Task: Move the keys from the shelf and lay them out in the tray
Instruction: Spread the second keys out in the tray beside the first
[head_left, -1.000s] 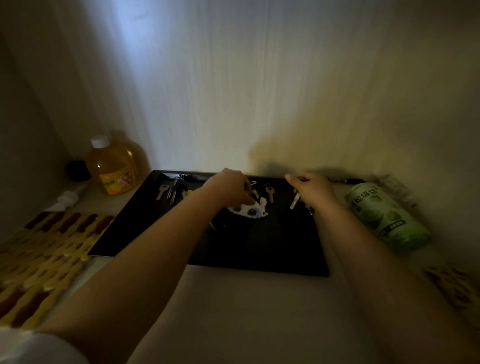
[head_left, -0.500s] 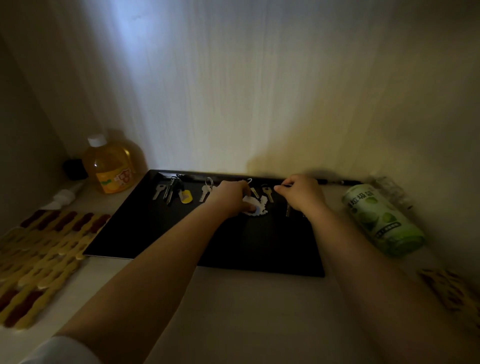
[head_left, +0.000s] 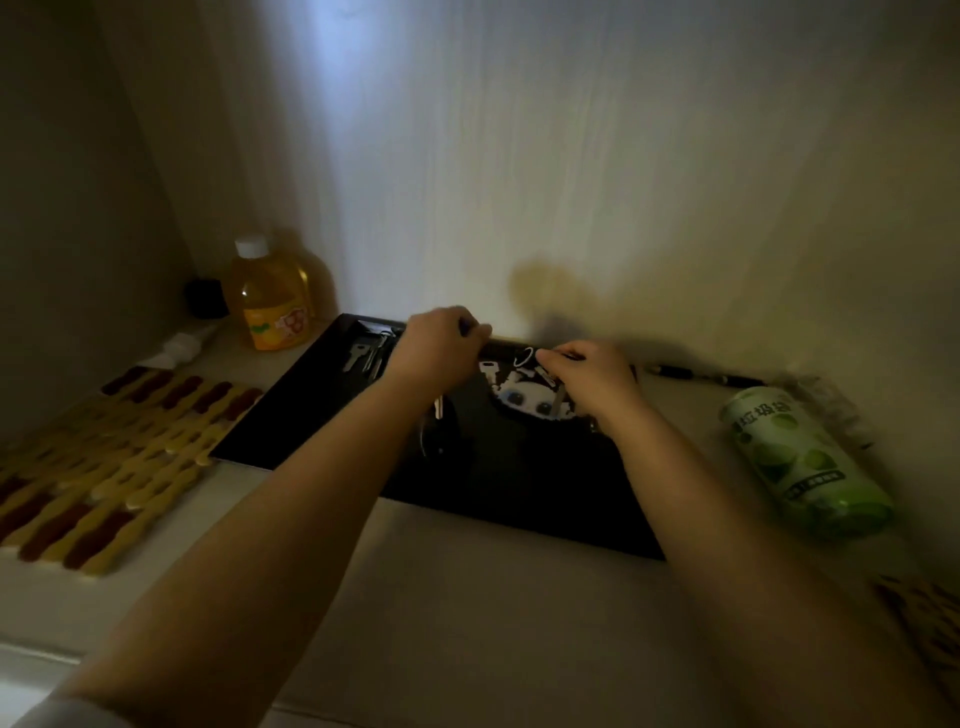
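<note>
Your keys (head_left: 363, 356) lie along the black tray (head_left: 519, 488) at frame centre: light, stiff, slippery. Pinch each by its bow. Left hand (head_left: 436, 348) grip: cannot tell; right hand (head_left: 587, 376) pinches a key ring (head_left: 523, 356).

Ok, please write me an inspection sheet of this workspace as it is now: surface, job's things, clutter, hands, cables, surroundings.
Surface: pale shelf, dim light; black tray lies on it against the back wall.
Job's things: keys lie in the tray's far left; one key near the middle; a white keychain charm beside it.
Clutter: yellow bottle, green roll, woven mat, pen, white tube.
Hands: left hand pinches something small and dark; right hand holds a key ring.
Cables: nothing seen.
Surroundings: plain pale walls, shadowed.
</note>
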